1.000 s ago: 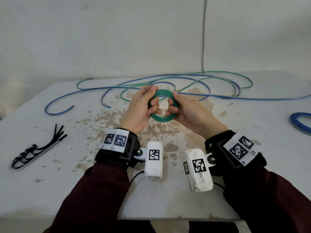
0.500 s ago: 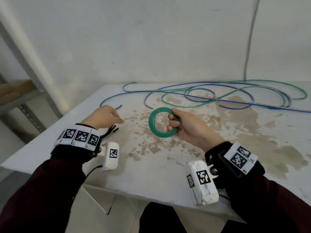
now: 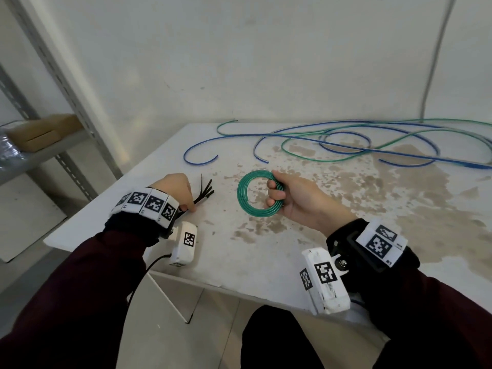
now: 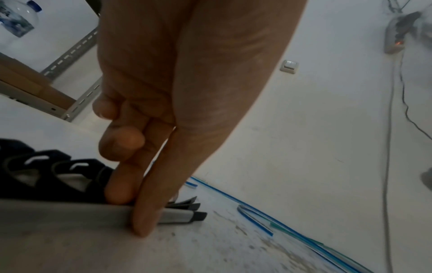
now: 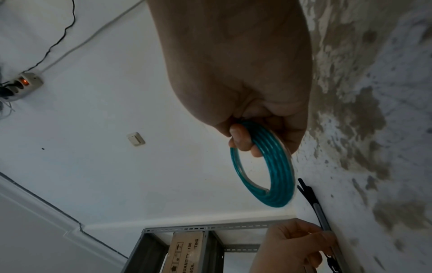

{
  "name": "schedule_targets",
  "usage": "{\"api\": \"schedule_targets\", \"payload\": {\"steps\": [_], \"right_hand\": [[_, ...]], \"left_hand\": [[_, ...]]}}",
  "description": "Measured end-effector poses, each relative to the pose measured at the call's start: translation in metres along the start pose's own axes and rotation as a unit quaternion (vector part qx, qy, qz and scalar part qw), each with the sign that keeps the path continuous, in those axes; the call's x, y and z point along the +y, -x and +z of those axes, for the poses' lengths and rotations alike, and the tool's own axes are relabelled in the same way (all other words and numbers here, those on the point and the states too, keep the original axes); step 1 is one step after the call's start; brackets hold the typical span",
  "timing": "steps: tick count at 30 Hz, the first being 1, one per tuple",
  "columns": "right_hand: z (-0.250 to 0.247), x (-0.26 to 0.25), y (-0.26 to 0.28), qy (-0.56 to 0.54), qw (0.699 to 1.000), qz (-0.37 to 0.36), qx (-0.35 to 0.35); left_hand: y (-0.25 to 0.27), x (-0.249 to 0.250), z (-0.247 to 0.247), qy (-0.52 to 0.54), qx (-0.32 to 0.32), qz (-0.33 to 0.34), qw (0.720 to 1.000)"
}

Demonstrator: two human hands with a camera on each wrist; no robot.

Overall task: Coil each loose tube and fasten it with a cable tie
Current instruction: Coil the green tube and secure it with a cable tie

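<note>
Now that my left hand (image 3: pixel 174 191) has let go of the green coil (image 3: pixel 254 193), my right hand (image 3: pixel 295 202) alone grips it above the table (image 3: pixel 266 257). In the left wrist view my fingers (image 4: pixel 121 184) press on the cable ties (image 4: pixel 51 177), apparently pinching one. From the right wrist, the coil's loops stay together, ready for fastening.

Your right hand (image 3: pixel 298 203) grips the green tube coil (image 3: pixel 257 193) above the table (image 3: pixel 266 251); left of the coil, your left hand (image 3: pixel 174 189) touches the black cable ties (image 3: pixel 205 191).
</note>
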State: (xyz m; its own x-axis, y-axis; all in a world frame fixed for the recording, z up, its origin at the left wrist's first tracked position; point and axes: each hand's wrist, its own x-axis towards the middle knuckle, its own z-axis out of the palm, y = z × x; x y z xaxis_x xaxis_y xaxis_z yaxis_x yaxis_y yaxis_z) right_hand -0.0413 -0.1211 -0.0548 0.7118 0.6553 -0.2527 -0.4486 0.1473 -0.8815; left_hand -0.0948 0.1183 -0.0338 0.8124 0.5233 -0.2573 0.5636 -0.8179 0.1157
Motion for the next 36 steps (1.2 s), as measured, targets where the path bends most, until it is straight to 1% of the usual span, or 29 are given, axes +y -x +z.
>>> {"api": "schedule_targets", "payload": {"steps": [10, 15, 21, 24, 28, 33, 36], "right_hand": [[-0.001, 0.000, 0.000, 0.022, 1.000, -0.005, -0.002], [-0.003, 0.002, 0.002, 0.033, 0.999, -0.003, -0.010], [-0.008, -0.002, 0.006, 0.015, 1.000, -0.005, -0.016], [-0.007, -0.004, 0.008, 0.008, 1.000, -0.008, -0.022], [-0.012, -0.009, 0.010, 0.000, 0.999, -0.015, -0.029], [-0.028, -0.022, 0.015, -0.020, 0.999, -0.036, -0.032], [-0.043, -0.031, 0.025, -0.019, 0.998, -0.054, -0.038]], "left_hand": [[0.006, -0.002, -0.012, 0.006, 0.015, 0.011, 1.000], [0.011, -0.003, -0.010, 0.022, 0.014, 0.003, 1.000], [0.030, -0.002, -0.015, 0.017, 0.043, 0.024, 0.999], [0.043, 0.004, -0.022, 0.058, 0.072, 0.037, 0.995], [0.060, 0.021, -0.037, 0.146, 0.093, 0.077, 0.982], [0.077, 0.057, -0.051, 0.211, 0.160, 0.138, 0.954], [0.076, 0.082, -0.049, 0.287, 0.152, 0.170, 0.930]]}}
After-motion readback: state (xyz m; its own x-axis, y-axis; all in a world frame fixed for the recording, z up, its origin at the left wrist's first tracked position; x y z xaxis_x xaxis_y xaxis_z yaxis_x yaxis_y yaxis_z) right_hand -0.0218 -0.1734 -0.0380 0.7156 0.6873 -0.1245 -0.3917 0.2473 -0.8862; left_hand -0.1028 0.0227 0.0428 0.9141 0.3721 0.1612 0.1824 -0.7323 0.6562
